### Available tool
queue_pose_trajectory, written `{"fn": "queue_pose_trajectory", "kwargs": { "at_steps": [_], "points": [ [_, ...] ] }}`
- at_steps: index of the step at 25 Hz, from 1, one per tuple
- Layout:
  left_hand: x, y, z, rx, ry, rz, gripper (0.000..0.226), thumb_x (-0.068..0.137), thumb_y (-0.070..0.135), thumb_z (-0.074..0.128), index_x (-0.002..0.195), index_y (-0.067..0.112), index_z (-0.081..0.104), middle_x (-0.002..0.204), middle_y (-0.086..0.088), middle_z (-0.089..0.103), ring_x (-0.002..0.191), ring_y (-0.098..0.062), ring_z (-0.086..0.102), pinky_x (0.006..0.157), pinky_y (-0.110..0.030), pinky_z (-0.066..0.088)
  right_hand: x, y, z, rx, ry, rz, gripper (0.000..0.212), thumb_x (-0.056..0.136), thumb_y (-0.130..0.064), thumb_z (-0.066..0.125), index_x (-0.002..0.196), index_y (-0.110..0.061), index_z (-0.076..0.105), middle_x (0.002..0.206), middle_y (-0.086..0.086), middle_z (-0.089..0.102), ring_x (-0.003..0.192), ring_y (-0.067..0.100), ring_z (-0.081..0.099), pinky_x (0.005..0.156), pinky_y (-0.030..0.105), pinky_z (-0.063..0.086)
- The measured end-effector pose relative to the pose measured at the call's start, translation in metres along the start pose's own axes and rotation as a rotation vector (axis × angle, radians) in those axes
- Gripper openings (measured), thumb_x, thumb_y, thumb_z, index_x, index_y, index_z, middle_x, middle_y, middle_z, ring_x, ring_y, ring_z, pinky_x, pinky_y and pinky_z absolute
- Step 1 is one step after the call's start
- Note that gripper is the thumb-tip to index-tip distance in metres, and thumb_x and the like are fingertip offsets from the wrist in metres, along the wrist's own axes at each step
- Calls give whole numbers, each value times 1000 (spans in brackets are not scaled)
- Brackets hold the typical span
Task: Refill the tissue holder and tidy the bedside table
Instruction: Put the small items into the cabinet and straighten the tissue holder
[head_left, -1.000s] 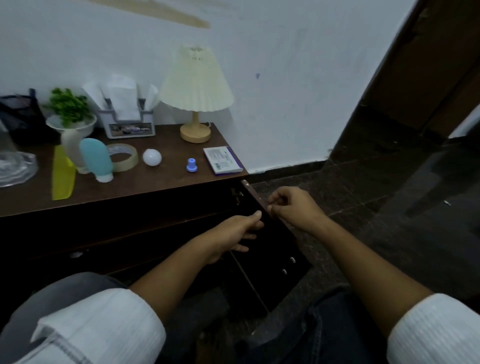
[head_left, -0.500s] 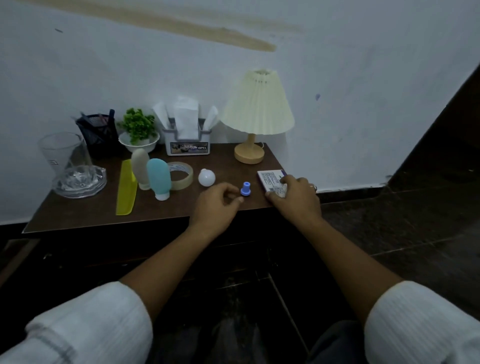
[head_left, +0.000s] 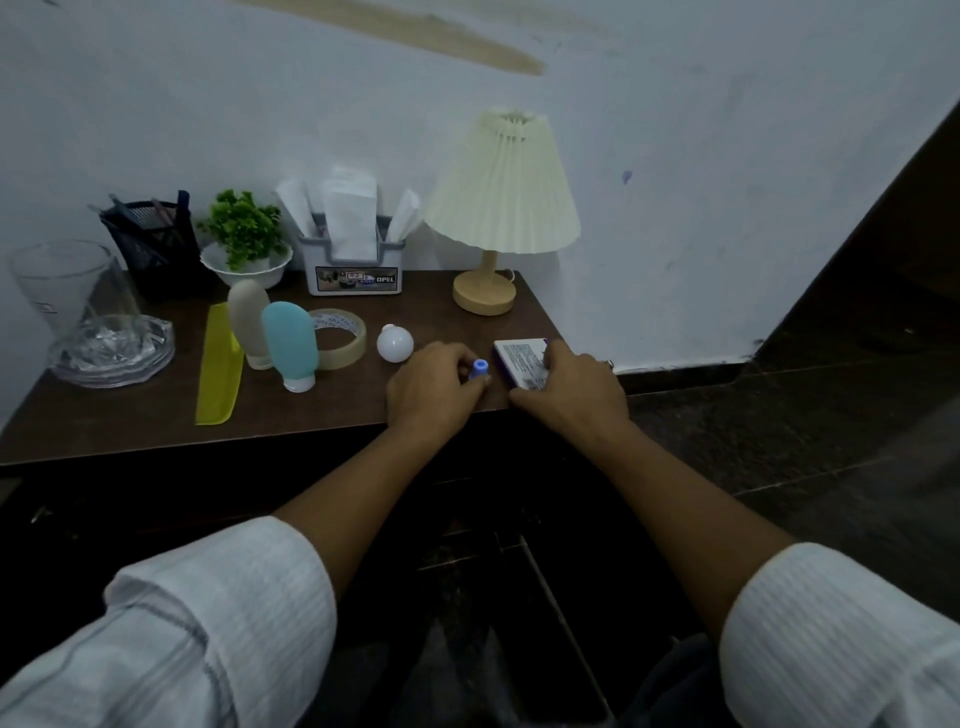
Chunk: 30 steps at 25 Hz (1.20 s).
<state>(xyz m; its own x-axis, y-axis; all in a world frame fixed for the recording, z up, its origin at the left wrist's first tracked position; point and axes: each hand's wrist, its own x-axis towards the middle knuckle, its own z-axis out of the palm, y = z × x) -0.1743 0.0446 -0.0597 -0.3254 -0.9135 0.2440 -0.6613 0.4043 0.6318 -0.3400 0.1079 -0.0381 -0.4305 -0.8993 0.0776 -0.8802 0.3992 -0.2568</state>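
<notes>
Your left hand (head_left: 434, 389) curls around the little blue cap (head_left: 479, 367) near the tabletop's (head_left: 130, 415) front edge, fingertips pinching it. Your right hand (head_left: 571, 395), at the cap's 3 o'clock, grips the small white box (head_left: 519, 358), fingers bent over its right side. The tissue holder (head_left: 357, 270) stands at the cap's 11 o'clock by the wall, tissues (head_left: 349, 218) sticking up, lamp (head_left: 501, 192) at its 3 o'clock.

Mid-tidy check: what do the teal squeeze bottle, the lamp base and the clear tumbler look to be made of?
Teal rounded squeeze bottle: likely soft silicone, matte, no glare.
Round pale lamp base: looks like light wood, smooth.
Clear tall tumbler: glass or hard plastic, see-through, glossy.
</notes>
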Motion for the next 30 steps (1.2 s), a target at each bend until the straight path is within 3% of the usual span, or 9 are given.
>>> {"fn": "queue_pose_trajectory", "kwargs": {
  "at_steps": [6, 13, 17, 23, 30],
  "points": [
    [-75, -13, -6, -124, -4, 14, 15, 84, 45, 72, 94, 33, 72, 91, 16, 63, 84, -3, 59, 67, -28, 48, -84, 5, -3, 166, 2, -109, 54, 74, -62, 67, 110, -26, 47, 118, 5, 66, 95, 21, 62, 70, 37, 56],
    [-91, -41, 16, -100, -114, -89, 14, 82, 43, 73, 90, 32, 72, 89, 14, 68, 82, -9, 65, 69, -30, 53, -136, 23, 49, 290, -42, -59, 52, 70, -63, 66, 101, -30, 40, 110, 2, 61, 91, 22, 60, 66, 37, 54],
    [-84, -62, 35, -94, -154, -166, 12, 83, 40, 73, 90, 30, 73, 87, 15, 70, 84, -8, 67, 70, -27, 52, -112, 26, 80, 241, -125, 3, 55, 69, -62, 66, 105, -27, 44, 111, 6, 63, 95, 26, 61, 71, 35, 52],
    [-47, -83, 73, -33, -203, -223, 17, 87, 42, 68, 96, 29, 74, 93, 5, 74, 88, -20, 70, 74, -33, 57, -45, 17, 122, 67, -150, -4, 75, 75, -58, 67, 133, -16, 45, 121, 20, 58, 107, 42, 59, 79, 42, 52],
    [-31, -98, 115, 12, -187, -273, 20, 89, 39, 68, 105, 29, 75, 108, -1, 75, 100, -26, 70, 81, -36, 57, -15, 22, 147, -159, -137, -16, 58, 88, -61, 59, 123, -14, 58, 118, 17, 58, 100, 36, 66, 67, 34, 44]
  ]
}}
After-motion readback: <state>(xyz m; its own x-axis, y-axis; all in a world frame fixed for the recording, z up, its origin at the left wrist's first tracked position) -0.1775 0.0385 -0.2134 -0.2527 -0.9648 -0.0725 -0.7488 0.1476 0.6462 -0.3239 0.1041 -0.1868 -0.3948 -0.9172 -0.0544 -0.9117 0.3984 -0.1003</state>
